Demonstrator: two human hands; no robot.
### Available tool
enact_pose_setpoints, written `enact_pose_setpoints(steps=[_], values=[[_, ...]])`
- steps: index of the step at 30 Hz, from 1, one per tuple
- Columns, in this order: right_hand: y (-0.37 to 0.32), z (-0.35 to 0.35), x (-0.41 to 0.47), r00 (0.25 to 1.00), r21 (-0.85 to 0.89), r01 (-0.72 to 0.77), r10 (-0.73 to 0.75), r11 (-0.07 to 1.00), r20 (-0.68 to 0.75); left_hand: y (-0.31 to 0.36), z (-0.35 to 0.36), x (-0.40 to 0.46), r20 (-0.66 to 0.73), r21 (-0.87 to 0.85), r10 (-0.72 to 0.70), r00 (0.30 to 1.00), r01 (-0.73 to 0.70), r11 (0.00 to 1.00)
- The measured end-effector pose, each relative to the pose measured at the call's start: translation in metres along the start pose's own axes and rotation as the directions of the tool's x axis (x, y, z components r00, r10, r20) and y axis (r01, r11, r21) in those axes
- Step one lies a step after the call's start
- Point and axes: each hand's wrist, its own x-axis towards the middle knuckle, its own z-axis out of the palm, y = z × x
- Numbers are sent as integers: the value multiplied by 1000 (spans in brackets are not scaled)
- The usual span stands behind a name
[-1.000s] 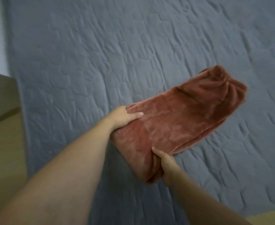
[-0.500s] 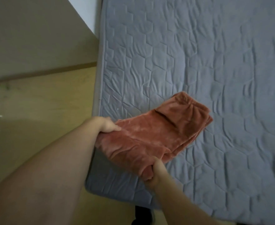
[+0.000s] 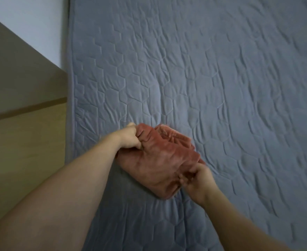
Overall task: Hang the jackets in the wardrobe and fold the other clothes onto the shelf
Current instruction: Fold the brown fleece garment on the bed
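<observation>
We look down from head height at a grey-blue quilt (image 3: 194,73) stitched in hexagons, which fills most of the view and serves as our landmark. No brand, label or writing can be read anywhere; the picture is a little blurred.

Over the quilt's near-left part we hold a folded rust-red garment (image 3: 158,160) of plush cloth, bunched into a thick bundle. We cannot tell whether it rests on the quilt or is lifted just above it; a shadow lies beneath it on the quilt.

Our left hand (image 3: 129,138) grips the garment's far-left corner, fingers curled tight into the cloth. Our right hand (image 3: 198,180) grips the near-right edge, fingers curled and pinching the folds, though blur hides the fingertips. Both bare forearms reach in from the bottom of the view.

The quilt's left edge, a stitched border, runs straight from top to bottom just left of the left hand. Beyond that edge lies pale wood floor (image 3: 22,151), and farther up a brownish wall (image 3: 13,69) with a dark skirting strip, then a pale wall (image 3: 40,24) at the top left.

Right of the garment and beyond it, the quilt stretches wide and wrinkled to the frame's edges.
</observation>
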Motion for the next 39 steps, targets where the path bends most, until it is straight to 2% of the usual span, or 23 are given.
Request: enact_pose_setpoints(steps=[2,3,6,8,10,15,19,21,24,26,28,31,35,38,39], values=[[-1,0,8,994,-298,108,-113,948,1,1,5,12,-162,-51,17,987,-25,998],[0,-2,17,986,-362,160,-166,918,15,-2,8,19,-162,-177,29,986,-58,982],[1,-2,45,967,-344,255,-248,904,63,-17,24,44,-68,-592,113,991,-131,795],[0,5,66,963,-254,269,-257,929,77,-23,39,59,-46,-698,141,989,-132,703],[1,10,88,955,-184,295,-288,938,64,-26,52,74,-48,-736,140,989,-130,664],[9,10,117,932,-207,354,-362,912,-2,-33,63,90,53,-785,124,991,-36,619],[-3,21,91,962,-295,234,-265,926,-70,-41,45,63,23,-719,60,998,-25,694],[-7,43,63,984,-318,158,-175,935,-24,-55,23,32,37,-713,35,999,2,701],[1,104,0,995,-374,79,-49,924,90,-102,-25,-35,41,-761,-17,999,42,647],[16,152,-52,989,-423,56,7,904,147,-144,-61,-92,12,-811,-55,998,42,584],[34,206,-110,976,-469,64,43,881,214,-188,-97,-153,-34,-883,-98,995,16,470],[66,281,-197,952,-542,100,78,834,295,-248,-145,-246,-38,-960,-151,988,6,279],[112,364,-297,903,-637,190,121,747,412,-318,-197,-380,-95,-974,-216,972,-47,220],[152,417,-367,828,-648,298,147,701,541,-364,-213,-497,-144,-989,-201,969,-133,66],[165,434,-388,805,-645,340,142,685,576,-377,-214,-535,-154,-988,-218,964,-147,47]])
